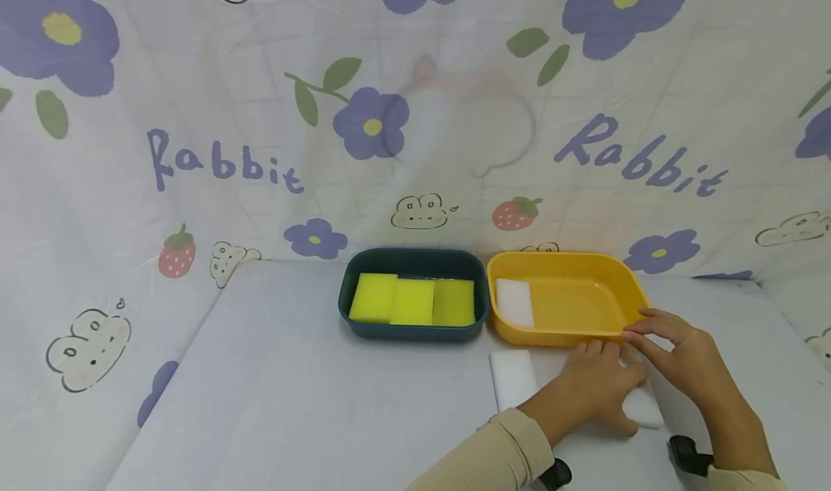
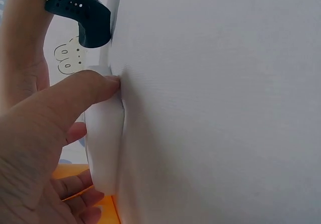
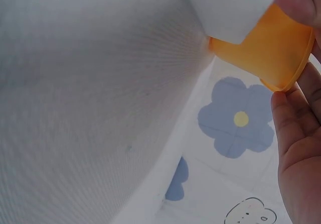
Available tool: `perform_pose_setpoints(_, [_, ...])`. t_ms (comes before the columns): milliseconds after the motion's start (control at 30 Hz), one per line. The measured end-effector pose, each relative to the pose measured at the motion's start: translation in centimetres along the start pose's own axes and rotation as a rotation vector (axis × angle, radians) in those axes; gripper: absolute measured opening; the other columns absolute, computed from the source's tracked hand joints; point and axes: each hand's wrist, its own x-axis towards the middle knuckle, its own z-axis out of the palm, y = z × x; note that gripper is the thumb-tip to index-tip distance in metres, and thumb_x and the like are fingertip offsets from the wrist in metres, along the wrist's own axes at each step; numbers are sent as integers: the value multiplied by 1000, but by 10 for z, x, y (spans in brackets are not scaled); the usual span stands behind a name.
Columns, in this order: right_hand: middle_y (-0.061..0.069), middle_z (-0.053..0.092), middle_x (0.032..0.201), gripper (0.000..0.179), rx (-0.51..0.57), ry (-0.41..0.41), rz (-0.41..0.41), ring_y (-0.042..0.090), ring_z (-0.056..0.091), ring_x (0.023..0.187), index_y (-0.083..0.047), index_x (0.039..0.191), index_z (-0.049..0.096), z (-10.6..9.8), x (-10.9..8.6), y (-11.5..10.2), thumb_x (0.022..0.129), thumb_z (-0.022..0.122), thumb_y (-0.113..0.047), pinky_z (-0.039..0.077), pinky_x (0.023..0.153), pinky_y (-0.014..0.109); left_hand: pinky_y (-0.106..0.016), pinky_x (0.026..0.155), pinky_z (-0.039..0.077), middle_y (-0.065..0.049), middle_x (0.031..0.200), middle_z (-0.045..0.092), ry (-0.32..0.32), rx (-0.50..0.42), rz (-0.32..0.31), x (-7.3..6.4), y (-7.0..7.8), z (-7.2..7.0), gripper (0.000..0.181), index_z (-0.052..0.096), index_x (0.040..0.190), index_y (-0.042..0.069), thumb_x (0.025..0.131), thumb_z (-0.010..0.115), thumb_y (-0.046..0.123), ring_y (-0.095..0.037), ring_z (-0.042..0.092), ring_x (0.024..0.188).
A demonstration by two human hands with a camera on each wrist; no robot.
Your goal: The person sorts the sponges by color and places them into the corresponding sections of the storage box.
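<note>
We see the left hand (image 1: 592,383) gripping a white block (image 1: 641,409) in front of the yellow tray (image 1: 584,296), the right hand (image 1: 684,354) pinching its near right corner, a second white block (image 1: 515,303) inside, yellow sponges (image 1: 412,302) in the dark tray (image 1: 415,332) alongside.

Clock centred on yellow tray (image 1: 578,300): we log left hand (image 1: 597,384) at 5 o'clock gripping a white block (image 1: 645,410), right hand (image 1: 687,360) holding the tray at 4. Second block (image 1: 514,377) at 7; third block (image 1: 515,303) inside at 9. Green tray (image 1: 415,332) beside, also 9, three sponges (image 1: 412,302) in.
</note>
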Motion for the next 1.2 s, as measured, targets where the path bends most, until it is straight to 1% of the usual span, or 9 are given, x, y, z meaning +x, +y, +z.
perform_pose_setpoints(200, [33, 59, 129, 23, -6, -3, 9, 55, 49, 123, 1, 105, 76, 1, 0, -1, 90, 77, -18, 38, 96, 69, -24, 85, 31, 13, 124, 45, 9, 13, -11, 0, 1, 2, 62, 51, 126, 51, 72, 71, 75, -7, 37, 109])
perform_pose_setpoints(333, [33, 58, 129, 24, -15, -6, 17, 55, 48, 123, 0, 106, 75, 2, 0, -1, 91, 76, -19, 38, 97, 69, -23, 86, 30, 11, 127, 43, 11, -21, -8, 0, 2, 6, 62, 52, 124, 48, 72, 73, 74, -7, 38, 108])
perform_pose_setpoints(467, [33, 58, 130, 25, -16, -20, 25, 55, 48, 123, -1, 106, 76, 3, -2, 0, 92, 75, -22, 37, 97, 70, -21, 82, 31, 10, 126, 43, 22, -73, 6, -1, 0, 12, 61, 53, 122, 45, 72, 75, 71, -7, 39, 104])
perform_pose_setpoints(633, [33, 58, 129, 23, -20, -12, 6, 55, 49, 122, -2, 103, 76, 3, -2, 0, 91, 76, -21, 38, 96, 70, -19, 76, 30, 10, 119, 43, 32, -93, 30, -5, -5, 16, 61, 52, 118, 43, 70, 76, 71, -6, 38, 98])
perform_pose_setpoints(800, [33, 60, 127, 20, -31, 12, -26, 55, 50, 120, -2, 101, 76, 3, -1, 2, 89, 78, -18, 40, 94, 69, -18, 75, 30, 11, 114, 45, 28, -90, 72, -11, -13, 12, 66, 52, 121, 42, 68, 77, 71, -4, 39, 95])
perform_pose_setpoints(900, [33, 60, 126, 19, -37, 15, -33, 55, 51, 120, -3, 101, 76, 2, -1, 3, 88, 78, -16, 40, 94, 69, -17, 79, 31, 11, 124, 46, 24, -102, 92, -14, -18, 8, 68, 52, 126, 42, 69, 77, 70, -4, 40, 102])
perform_pose_setpoints(1033, [33, 59, 127, 19, -47, 6, -27, 56, 50, 121, -3, 101, 76, 1, 1, 3, 89, 77, -18, 40, 94, 70, -18, 89, 33, 11, 140, 42, 16, -136, 122, -19, -24, 1, 70, 51, 131, 42, 72, 76, 70, -6, 40, 112])
perform_pose_setpoints(1100, [33, 59, 127, 19, -51, 1, -26, 56, 50, 121, -3, 101, 76, 1, 1, 3, 90, 77, -19, 40, 94, 69, -18, 90, 33, 11, 141, 42, 18, -148, 136, -22, -27, -2, 70, 51, 132, 42, 73, 75, 70, -6, 41, 112])
perform_pose_setpoints(1200, [33, 59, 127, 19, -53, -2, -19, 55, 50, 121, -3, 100, 76, 1, 1, 2, 90, 76, -18, 41, 93, 69, -17, 89, 33, 11, 140, 43, 28, -174, 158, -28, -32, -5, 69, 51, 133, 41, 74, 75, 69, -5, 41, 112])
